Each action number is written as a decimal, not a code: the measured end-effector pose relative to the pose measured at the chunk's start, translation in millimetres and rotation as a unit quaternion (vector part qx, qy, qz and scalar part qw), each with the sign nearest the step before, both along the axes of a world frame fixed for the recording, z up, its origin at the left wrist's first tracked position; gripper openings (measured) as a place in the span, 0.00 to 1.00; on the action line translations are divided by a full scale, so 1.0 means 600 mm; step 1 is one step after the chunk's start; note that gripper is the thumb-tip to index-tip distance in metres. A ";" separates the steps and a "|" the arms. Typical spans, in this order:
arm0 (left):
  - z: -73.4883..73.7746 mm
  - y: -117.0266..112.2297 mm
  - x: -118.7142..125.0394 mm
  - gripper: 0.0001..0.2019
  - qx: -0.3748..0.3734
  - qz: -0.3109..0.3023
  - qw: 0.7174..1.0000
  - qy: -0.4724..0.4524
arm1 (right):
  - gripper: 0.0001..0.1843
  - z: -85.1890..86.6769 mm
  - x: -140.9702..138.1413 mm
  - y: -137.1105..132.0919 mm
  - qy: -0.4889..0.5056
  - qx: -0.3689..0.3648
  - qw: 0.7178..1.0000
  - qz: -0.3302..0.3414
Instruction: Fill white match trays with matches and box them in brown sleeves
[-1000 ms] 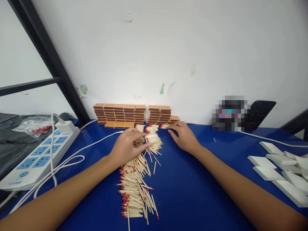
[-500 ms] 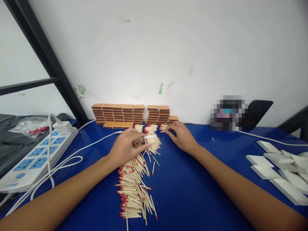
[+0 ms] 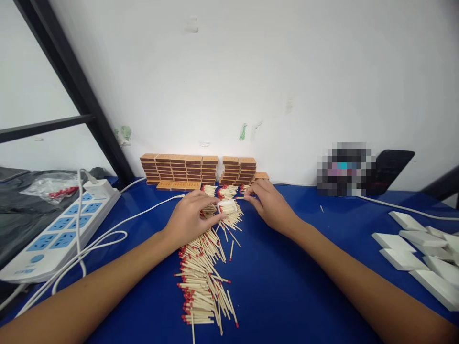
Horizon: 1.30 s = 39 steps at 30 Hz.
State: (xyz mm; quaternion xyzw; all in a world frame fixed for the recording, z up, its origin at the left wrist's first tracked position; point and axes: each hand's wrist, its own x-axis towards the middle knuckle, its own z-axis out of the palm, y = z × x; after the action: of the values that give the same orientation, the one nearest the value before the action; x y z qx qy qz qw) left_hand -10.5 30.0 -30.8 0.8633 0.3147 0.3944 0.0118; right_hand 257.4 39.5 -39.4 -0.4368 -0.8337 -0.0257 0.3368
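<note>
My left hand [image 3: 191, 215] is closed on a small white matchbox tray [image 3: 233, 203], gripping it between thumb and fingers. Several matches lie inside the tray. Just to its right, my right hand [image 3: 268, 203] pinches a match [image 3: 240, 198] that points left toward the tray. A long heap of loose red-tipped matches [image 3: 201, 267] runs from beneath my left hand down the blue table. Small bunches of matches [image 3: 226, 192] lie behind the tray, in front of stacked orange matchboxes [image 3: 179, 167] along the wall.
White empty-looking matchbox trays [image 3: 412, 253] are piled at the right. A dark phone [image 3: 390, 172] leans on the wall beside a pixelated object. At left are a power strip [image 3: 64, 229], white cables [image 3: 114, 234] and a plastic bag [image 3: 46, 186] with red bits.
A match now shows between my right fingertips, pointing left, above the table by the small bunches. My left hand keeps its hold on the tray. The whole view has shifted slightly.
</note>
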 end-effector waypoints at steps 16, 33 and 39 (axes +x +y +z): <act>0.003 -0.006 0.003 0.17 0.003 -0.046 0.999 0.002 | 0.04 0.008 -0.052 -0.040 0.012 0.008 0.998 0.069; 0.001 -0.006 0.003 0.17 -0.020 -0.047 0.999 0.002 | 0.07 0.002 -0.049 -0.035 -0.100 0.019 0.994 0.032; 0.002 -0.005 0.004 0.17 -0.013 -0.025 1.000 -0.004 | 0.07 0.000 -0.039 -0.026 0.001 -0.009 1.000 0.025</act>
State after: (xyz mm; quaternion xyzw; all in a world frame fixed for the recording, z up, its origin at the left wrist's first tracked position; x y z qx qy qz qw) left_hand -8.2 26.8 -29.8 0.8689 0.2981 0.3936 0.0340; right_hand 233.9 24.2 -39.3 -0.4190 -0.8442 -0.0090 0.3342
